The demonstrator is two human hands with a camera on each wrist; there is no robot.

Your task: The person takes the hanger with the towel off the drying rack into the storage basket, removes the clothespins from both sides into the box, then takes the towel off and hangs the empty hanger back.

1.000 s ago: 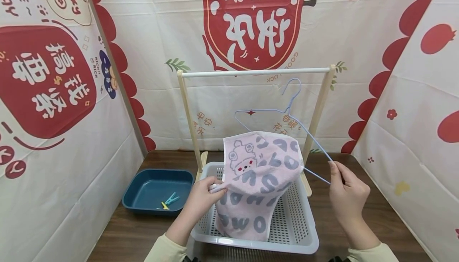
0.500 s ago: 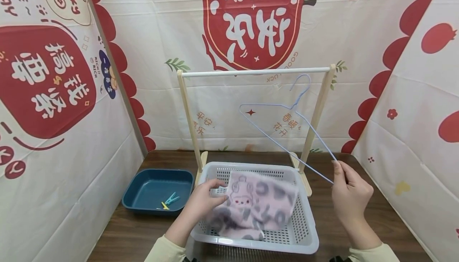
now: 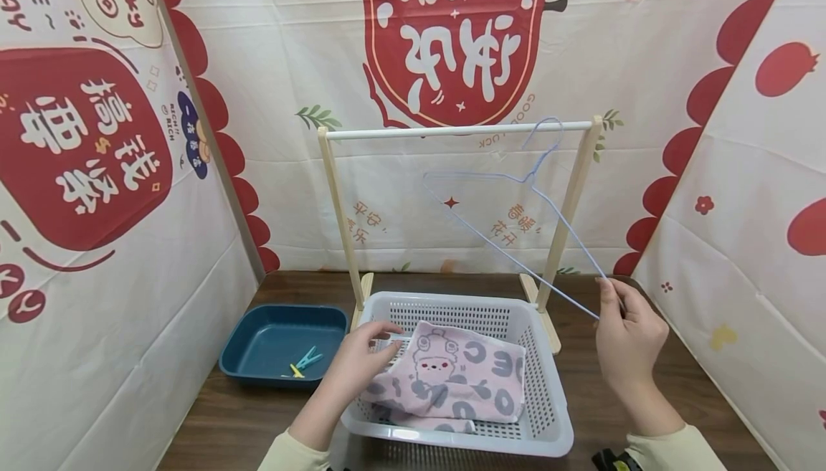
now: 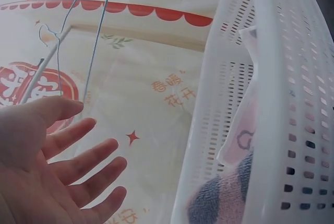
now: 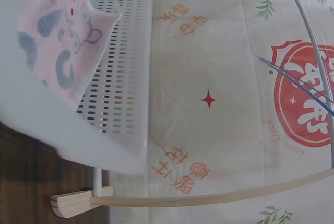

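Observation:
A pink towel (image 3: 464, 378) with grey letters and a bear face lies loosely folded in a white perforated basket (image 3: 548, 385). Above the basket's left side is my left hand (image 3: 361, 356), its fingers spread and holding nothing; the left wrist view shows the same empty hand (image 4: 68, 161) beside the basket wall. At the right, my right hand (image 3: 631, 349) grips a thin lilac wire hanger (image 3: 568, 227) by one lower corner. The hanger is bare and tilted, its hook up by the rack's rod. The right wrist view shows the towel (image 5: 62, 51) and part of the hanger (image 5: 297, 80), not the hand.
A wooden drying rack (image 3: 571, 206) with a white rod (image 3: 452, 131) stands behind the basket. Left of the basket, a dark blue tray (image 3: 284, 317) holds a teal clothespin (image 3: 310, 358) and a yellow one (image 3: 297, 370). Printed cloth walls (image 3: 729, 227) enclose the brown table (image 3: 213, 421).
My left hand has let go of the towel, which has dropped from over the hanger into the basket. The hanger, still in my right hand, has risen a little toward the rod.

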